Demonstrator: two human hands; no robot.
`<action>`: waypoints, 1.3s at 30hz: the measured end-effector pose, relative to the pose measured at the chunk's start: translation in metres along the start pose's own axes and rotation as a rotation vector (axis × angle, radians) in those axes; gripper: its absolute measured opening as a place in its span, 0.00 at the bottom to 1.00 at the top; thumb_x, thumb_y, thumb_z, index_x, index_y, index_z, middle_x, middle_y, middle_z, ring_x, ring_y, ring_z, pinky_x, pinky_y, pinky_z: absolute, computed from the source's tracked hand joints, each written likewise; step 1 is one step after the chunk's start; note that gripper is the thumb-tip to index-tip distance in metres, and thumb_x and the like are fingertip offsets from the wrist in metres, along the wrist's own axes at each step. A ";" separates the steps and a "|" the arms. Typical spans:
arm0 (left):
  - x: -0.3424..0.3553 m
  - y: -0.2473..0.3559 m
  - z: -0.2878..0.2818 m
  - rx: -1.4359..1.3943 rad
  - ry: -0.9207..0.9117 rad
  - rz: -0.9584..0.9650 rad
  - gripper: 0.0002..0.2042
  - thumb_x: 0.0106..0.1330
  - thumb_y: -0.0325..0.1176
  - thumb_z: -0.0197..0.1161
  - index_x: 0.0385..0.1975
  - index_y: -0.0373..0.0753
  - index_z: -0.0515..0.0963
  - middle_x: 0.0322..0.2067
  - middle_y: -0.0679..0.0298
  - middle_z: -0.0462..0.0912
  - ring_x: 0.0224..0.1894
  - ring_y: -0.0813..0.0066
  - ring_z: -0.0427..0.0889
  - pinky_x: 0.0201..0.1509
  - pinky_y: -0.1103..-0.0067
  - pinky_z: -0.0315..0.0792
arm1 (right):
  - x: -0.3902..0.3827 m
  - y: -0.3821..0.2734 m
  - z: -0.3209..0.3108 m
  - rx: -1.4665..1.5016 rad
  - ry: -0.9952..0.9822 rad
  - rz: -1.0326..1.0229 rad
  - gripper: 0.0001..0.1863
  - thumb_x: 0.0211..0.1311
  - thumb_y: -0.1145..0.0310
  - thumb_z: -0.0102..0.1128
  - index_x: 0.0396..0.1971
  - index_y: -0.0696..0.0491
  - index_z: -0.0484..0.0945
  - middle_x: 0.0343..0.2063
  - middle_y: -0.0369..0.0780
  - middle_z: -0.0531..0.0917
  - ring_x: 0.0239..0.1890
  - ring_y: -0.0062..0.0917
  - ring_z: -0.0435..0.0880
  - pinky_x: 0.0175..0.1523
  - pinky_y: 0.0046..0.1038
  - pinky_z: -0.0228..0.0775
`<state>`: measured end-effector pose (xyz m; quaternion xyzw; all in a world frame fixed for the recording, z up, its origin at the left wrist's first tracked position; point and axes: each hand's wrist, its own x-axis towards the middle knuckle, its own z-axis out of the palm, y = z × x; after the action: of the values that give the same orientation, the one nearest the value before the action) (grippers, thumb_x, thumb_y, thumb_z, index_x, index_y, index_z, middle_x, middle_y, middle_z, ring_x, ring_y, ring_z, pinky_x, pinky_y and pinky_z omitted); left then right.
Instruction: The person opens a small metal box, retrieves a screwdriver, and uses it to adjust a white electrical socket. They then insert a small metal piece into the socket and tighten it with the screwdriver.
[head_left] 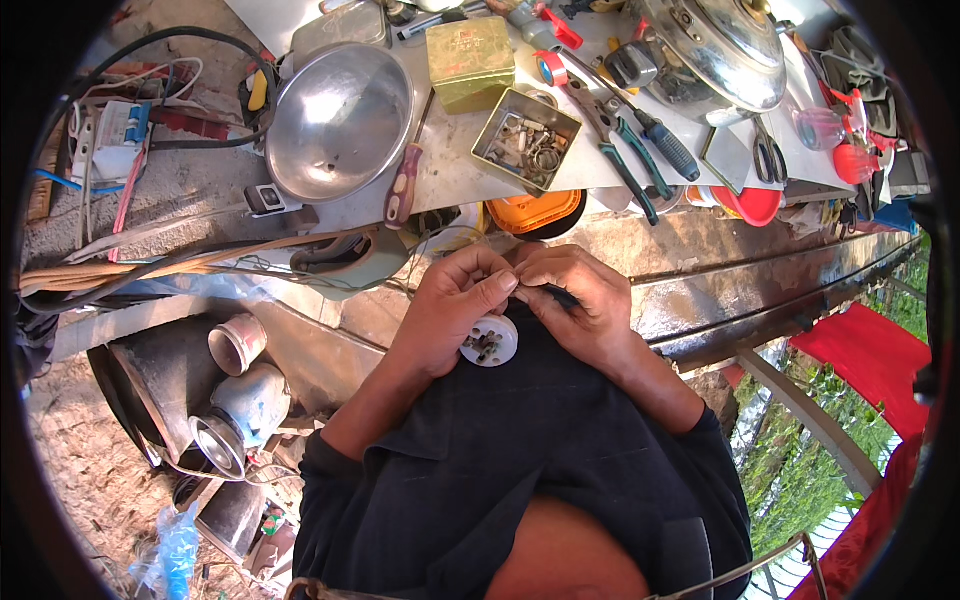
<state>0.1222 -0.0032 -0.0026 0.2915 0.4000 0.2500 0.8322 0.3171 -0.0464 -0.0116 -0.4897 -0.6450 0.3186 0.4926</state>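
White fitting (pixel 490 341) points its round face upward

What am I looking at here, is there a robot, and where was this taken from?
No robot: a person is working bare-handed. The single picture comes from a wide, round-edged camera worn on their head, looking down. The left hand holds a white round part. The right hand pinches close beside it; what it grips is too small to tell. On the workbench beyond lie a shiny metal bowl, a tin of small metal parts, a screwdriver and green-handled pliers.
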 end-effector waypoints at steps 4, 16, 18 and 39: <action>0.001 -0.002 0.006 -0.101 0.047 0.061 0.09 0.73 0.36 0.69 0.42 0.38 0.79 0.28 0.71 0.77 0.29 0.85 0.70 0.32 0.85 0.64 | -0.001 0.001 0.000 -0.003 0.014 -0.025 0.14 0.54 0.82 0.75 0.39 0.57 0.82 0.39 0.43 0.88 0.42 0.37 0.90 0.48 0.33 0.83; -0.003 -0.001 0.002 -0.049 0.057 -0.083 0.09 0.74 0.36 0.69 0.42 0.37 0.81 0.30 0.72 0.79 0.29 0.89 0.73 0.33 0.87 0.67 | -0.004 -0.002 -0.004 -0.024 0.000 -0.031 0.14 0.51 0.81 0.77 0.37 0.54 0.84 0.39 0.39 0.88 0.43 0.33 0.88 0.48 0.32 0.80; -0.004 -0.001 0.002 -0.028 0.023 -0.069 0.09 0.73 0.36 0.69 0.41 0.37 0.81 0.28 0.72 0.79 0.29 0.88 0.73 0.32 0.87 0.67 | -0.004 -0.002 -0.005 -0.020 -0.008 -0.039 0.14 0.51 0.83 0.78 0.37 0.56 0.84 0.38 0.41 0.87 0.41 0.31 0.89 0.45 0.29 0.82; -0.002 -0.006 0.000 -0.018 0.069 -0.006 0.05 0.69 0.26 0.70 0.41 0.36 0.82 0.32 0.71 0.81 0.32 0.87 0.75 0.37 0.86 0.69 | -0.005 0.007 -0.008 0.022 -0.116 0.114 0.07 0.62 0.76 0.73 0.38 0.57 0.83 0.34 0.42 0.86 0.37 0.37 0.87 0.40 0.33 0.80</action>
<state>0.1222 -0.0087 -0.0052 0.2739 0.4271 0.2610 0.8212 0.3272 -0.0498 -0.0169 -0.5008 -0.6402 0.3810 0.4407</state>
